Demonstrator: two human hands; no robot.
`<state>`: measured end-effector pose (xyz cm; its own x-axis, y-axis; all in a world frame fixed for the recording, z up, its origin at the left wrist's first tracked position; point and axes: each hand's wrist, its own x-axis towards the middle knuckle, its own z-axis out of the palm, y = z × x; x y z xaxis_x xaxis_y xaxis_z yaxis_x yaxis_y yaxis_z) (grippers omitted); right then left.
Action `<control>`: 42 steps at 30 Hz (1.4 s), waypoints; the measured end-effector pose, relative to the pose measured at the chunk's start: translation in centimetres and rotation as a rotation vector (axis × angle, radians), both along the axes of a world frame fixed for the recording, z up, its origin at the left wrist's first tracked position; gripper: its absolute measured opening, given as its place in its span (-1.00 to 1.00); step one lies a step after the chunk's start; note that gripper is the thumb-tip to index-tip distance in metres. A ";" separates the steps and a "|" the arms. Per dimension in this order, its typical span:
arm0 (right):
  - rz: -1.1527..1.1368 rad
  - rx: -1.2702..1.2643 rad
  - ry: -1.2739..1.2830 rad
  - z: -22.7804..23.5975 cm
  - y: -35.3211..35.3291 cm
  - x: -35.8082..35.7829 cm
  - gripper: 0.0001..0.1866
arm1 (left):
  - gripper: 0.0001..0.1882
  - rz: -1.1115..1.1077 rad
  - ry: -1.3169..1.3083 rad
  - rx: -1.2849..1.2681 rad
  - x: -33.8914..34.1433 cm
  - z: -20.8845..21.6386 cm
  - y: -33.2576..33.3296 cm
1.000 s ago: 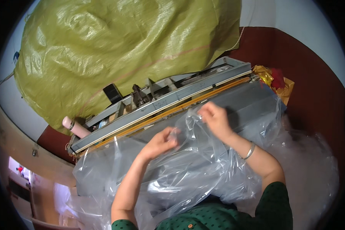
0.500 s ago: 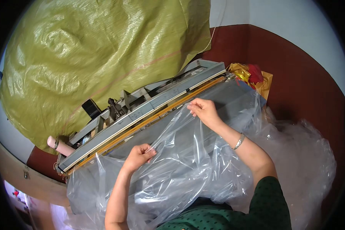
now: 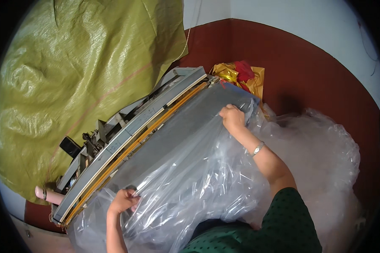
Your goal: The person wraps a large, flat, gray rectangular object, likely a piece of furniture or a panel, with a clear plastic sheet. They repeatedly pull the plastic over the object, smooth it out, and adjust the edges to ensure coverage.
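Note:
A large sheet of clear plastic film [image 3: 190, 177] lies crumpled over the grey worktop [image 3: 156, 156] in front of me. My left hand [image 3: 124, 200] pinches the film's edge near the front left of the worktop. Farther away and to the right, my right hand [image 3: 233, 117] grips the same edge with its fingers closed. Between the two hands the edge runs in a slanted, stretched line. Both hands hold the film low, close to the grey surface.
Behind the worktop runs a long grey metal frame [image 3: 131, 130] with an orange strip [image 3: 145, 131]. A black phone-like block [image 3: 70, 146] and a pink roll [image 3: 49, 195] sit by it. A yellow-green woven sheet [image 3: 71, 84] hangs behind. More film [image 3: 316, 160] heaps at right.
My hands have moved apart, the left one toward me and the right one outward, drawing the film edge straighter and away from the frame. The whole view has shifted to the right.

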<state>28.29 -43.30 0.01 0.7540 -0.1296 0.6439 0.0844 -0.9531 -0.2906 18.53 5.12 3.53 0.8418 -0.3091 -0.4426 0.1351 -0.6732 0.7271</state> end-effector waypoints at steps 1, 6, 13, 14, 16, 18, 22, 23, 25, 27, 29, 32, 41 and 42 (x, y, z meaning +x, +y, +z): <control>-0.047 -0.046 -0.030 -0.5 -1.2 -0.1 -0.89 | -0.82 0.032 0.020 -0.013 0.0 0.1 -0.3; -0.257 -0.183 -0.140 -1.9 -5.6 -0.2 -0.92 | -0.78 0.037 -0.086 0.041 -0.4 0.8 -1.4; -0.422 0.008 -0.213 -1.9 -8.4 -1.0 -0.91 | -0.67 -0.035 -0.353 0.144 -0.6 -2.3 2.2; -0.431 0.050 -0.207 -1.8 -8.3 -1.0 -0.91 | -0.66 -0.049 -0.362 0.139 -0.7 -2.3 2.3; -0.482 0.168 -0.132 -2.2 -8.9 -0.7 -0.90 | -0.63 -0.019 -0.352 0.153 -0.9 -2.1 2.0; -0.516 0.275 -0.072 -2.6 -9.1 -0.4 -0.89 | -0.61 0.018 -0.348 0.172 -1.5 -1.4 1.4; -0.602 0.365 -0.075 -3.3 -10.0 0.3 -0.90 | -0.59 0.045 -0.358 0.188 -2.4 0.4 0.1; -0.632 0.364 -0.098 -3.6 -10.5 0.4 -0.91 | -0.59 0.041 -0.361 0.186 -2.6 0.5 0.1; -0.489 0.375 -0.087 -3.6 -10.4 0.3 -0.92 | -0.62 0.044 -0.361 0.103 -3.0 0.5 0.5; -0.418 0.397 -0.063 -3.3 -10.6 0.3 -0.91 | -0.65 0.044 -0.283 0.020 -3.6 1.2 0.6; -0.409 0.437 -0.020 -3.1 -10.7 0.8 -0.88 | -0.67 0.052 -0.123 -0.060 -5.0 3.5 0.8; -0.451 0.201 -0.076 -4.6 -14.2 3.9 -0.81 | -0.73 0.008 0.069 0.092 -7.3 4.0 3.6; -0.322 0.145 0.145 -4.8 -9.6 7.0 -0.70 | -0.87 0.545 0.153 0.306 -23.8 6.1 22.0; -0.302 0.083 0.170 -4.7 -7.9 7.2 -0.70 | -0.93 0.548 0.047 0.561 -26.0 8.5 23.6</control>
